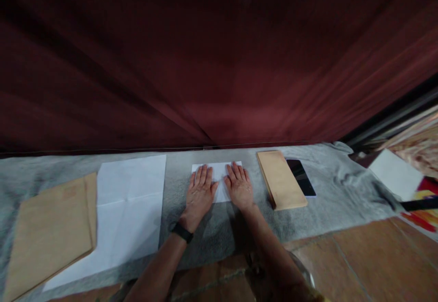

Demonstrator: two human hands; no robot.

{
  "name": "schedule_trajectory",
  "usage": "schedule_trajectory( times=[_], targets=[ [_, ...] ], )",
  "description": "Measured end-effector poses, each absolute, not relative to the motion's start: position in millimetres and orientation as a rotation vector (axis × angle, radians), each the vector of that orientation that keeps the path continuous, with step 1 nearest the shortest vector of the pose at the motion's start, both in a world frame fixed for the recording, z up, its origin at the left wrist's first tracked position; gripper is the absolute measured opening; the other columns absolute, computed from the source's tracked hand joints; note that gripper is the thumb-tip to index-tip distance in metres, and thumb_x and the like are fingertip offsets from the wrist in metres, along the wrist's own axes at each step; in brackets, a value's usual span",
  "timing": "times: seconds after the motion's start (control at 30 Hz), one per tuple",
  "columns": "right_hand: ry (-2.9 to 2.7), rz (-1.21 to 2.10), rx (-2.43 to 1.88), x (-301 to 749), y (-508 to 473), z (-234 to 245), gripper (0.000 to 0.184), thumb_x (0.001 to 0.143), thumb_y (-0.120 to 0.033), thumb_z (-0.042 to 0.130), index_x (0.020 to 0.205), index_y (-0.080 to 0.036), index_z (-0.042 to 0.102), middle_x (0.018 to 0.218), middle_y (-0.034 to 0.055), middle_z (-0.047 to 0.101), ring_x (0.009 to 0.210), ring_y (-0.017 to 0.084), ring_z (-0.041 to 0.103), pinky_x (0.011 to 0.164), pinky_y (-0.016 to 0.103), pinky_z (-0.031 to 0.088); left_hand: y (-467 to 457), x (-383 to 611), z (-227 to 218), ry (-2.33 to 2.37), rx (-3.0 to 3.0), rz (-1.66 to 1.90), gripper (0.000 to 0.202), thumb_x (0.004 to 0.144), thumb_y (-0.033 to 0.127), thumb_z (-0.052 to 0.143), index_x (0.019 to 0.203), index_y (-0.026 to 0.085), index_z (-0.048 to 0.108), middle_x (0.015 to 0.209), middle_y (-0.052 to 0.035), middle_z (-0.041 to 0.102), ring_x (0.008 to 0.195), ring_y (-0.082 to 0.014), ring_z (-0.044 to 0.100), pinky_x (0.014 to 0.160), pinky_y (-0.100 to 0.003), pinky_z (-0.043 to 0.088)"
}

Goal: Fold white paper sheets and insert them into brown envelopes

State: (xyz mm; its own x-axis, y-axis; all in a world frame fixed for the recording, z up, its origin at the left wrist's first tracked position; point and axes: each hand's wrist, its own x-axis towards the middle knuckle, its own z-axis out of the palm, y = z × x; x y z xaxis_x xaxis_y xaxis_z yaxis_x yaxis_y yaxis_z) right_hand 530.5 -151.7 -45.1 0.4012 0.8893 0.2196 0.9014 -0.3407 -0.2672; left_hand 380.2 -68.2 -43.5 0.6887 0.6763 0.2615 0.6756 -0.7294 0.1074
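A small white sheet of paper [221, 174], perhaps folded, lies on the grey cloth in front of me. My left hand [200, 190] rests flat on its left part, fingers stretched out and pointing away from me. On the right part of the same paper lies my right hand [240, 188], also flat with the fingers a little apart. Neither hand grips anything. Between the two thumbs the middle of the paper shows. A dark band [182, 232] is around my left wrist.
Large white sheets [132, 201] with a crease lie to the left, partly under brown envelopes [54, 229]. To the right, a stack of smaller brown envelopes [282, 179] partly covers a dark phone [303, 179]. A dark red curtain [219, 74] hangs behind the grey cloth [338, 201].
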Motion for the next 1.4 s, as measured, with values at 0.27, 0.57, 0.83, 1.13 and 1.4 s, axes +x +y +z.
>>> schedule_trajectory(
  times=[0.27,0.57,0.83,1.13,1.4],
  targets=[
    [-1.364,-0.069,-2.354,556.6,-165.6,-43.6,0.052,0.104,-0.034,0.041,0.148,-0.008,0.050,0.155,0.0201,0.049,0.143,0.030,0.045,0.117,0.048,0.034,-60.5,361.1,-44.3,1.286,2.847,0.448,0.066,0.103,0.047,0.037,0.154,0.005,0.041,0.160,-0.0196,0.040,0.151,-0.0313,0.034,0.123,-0.049,0.030],
    [-1.071,0.187,-2.419,567.0,-170.9,-20.0,0.040,0.098,-0.032,0.049,0.130,-0.015,0.065,0.113,0.0135,0.071,0.097,0.022,0.069,0.086,0.030,0.051,-73.8,365.2,-30.2,1.335,2.819,0.376,0.061,0.103,0.041,0.037,0.153,0.005,0.041,0.160,-0.0212,0.040,0.153,-0.0314,0.032,0.125,-0.052,0.022],
    [-1.082,0.258,-2.514,561.6,-172.3,-15.1,0.034,0.100,-0.034,0.046,0.118,-0.015,0.068,0.102,0.0124,0.072,0.094,0.022,0.070,0.081,0.029,0.050,-83.3,372.0,-25.9,1.218,2.884,0.303,0.053,0.104,0.027,0.032,0.151,0.006,0.046,0.159,-0.0199,0.043,0.153,-0.0304,0.032,0.126,-0.051,0.023],
    [-1.013,0.279,-2.553,558.8,-177.1,-12.9,0.032,0.096,-0.036,0.054,0.113,-0.013,0.068,0.096,0.0143,0.075,0.092,0.025,0.072,0.075,0.030,0.050,-89.8,370.4,-25.9,1.089,2.913,0.283,0.071,0.091,0.004,0.033,0.160,0.019,0.032,0.164,-0.0114,0.038,0.153,-0.0267,0.031,0.128,-0.054,0.020],
    [-0.661,0.823,-1.921,570.9,-178.8,-9.7,0.025,0.071,-0.042,0.072,0.076,-0.018,0.066,0.067,0.0013,0.068,0.069,0.019,0.066,0.059,0.025,0.047,-91.4,369.4,-17.1,1.074,2.948,0.267,0.066,0.093,0.003,0.028,0.158,0.012,0.035,0.165,-0.0146,0.034,0.155,-0.0290,0.027,0.128,-0.053,0.021]
  ],
)
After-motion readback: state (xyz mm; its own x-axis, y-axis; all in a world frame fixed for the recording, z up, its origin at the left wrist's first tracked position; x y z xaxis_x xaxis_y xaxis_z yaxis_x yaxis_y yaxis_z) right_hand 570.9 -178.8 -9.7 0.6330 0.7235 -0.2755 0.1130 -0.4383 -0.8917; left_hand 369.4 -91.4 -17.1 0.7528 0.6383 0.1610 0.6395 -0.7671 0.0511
